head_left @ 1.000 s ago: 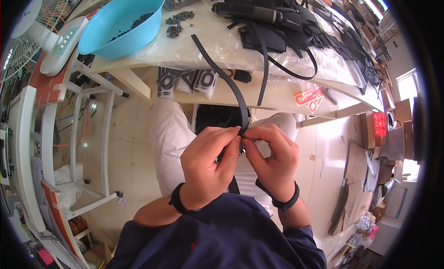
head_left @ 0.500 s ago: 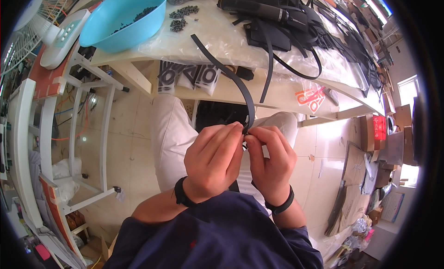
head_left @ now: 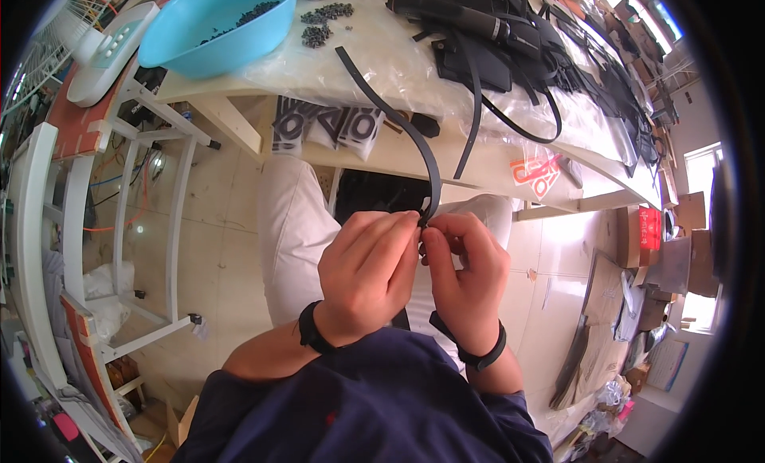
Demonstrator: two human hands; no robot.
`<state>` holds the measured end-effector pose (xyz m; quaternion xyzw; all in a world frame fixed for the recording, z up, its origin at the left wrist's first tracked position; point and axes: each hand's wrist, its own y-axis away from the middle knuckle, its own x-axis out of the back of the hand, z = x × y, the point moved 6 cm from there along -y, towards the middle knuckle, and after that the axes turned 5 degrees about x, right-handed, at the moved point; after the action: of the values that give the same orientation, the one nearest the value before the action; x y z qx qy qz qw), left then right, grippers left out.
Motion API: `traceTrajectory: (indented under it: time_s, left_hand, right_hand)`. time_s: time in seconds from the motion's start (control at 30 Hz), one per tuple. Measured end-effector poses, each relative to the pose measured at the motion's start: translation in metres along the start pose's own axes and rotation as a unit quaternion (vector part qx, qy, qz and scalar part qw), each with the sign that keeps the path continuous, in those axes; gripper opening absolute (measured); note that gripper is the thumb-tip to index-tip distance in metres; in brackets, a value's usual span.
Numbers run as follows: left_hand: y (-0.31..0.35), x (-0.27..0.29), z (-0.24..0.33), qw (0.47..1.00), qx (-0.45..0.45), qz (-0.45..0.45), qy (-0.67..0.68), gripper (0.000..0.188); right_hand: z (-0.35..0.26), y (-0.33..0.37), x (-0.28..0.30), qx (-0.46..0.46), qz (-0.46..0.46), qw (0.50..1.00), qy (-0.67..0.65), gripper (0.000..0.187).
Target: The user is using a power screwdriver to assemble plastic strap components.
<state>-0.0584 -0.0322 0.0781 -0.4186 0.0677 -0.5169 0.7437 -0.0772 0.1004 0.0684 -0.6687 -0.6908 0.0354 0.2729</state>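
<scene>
A long black strap curves up from my fingertips, its free end arching over the table's front edge. My left hand is closed, pinching the strap's lower end between thumb and fingers. Close against it, my right hand is also closed, thumb and forefinger pressed at the same end. A small dark bit shows between the fingertips, too hidden to name. Both hands are over my lap, below the table edge.
On the table stand a blue basin with small black parts, loose piles of such parts, and a heap of black straps. A white metal frame and a fan are left; cardboard lies right.
The view has shifted slightly. My right thumb and fingers have changed position a little at the strap's end, while my left hand keeps its pinch.
</scene>
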Motion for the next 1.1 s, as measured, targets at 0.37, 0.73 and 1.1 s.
traceTrajectory:
  time_s: [0.37, 0.73, 1.1]
  left_hand:
    - [0.01, 0.01, -0.047, 0.978, 0.173, -0.066, 0.096, 0.009]
    - [0.063, 0.007, -0.076, 0.895, 0.225, -0.302, 0.237, 0.006]
    - [0.059, 0.021, -0.096, 0.875, 0.212, -0.36, 0.245, 0.007]
  right_hand:
    - [-0.029, -0.039, 0.01, 0.127, -0.056, 0.98, 0.14, 0.02]
    - [-0.081, -0.195, -0.036, 0.167, -0.112, 0.971, 0.13, 0.011]
    - [-0.107, -0.216, -0.076, 0.207, -0.081, 0.971, 0.091, 0.013]
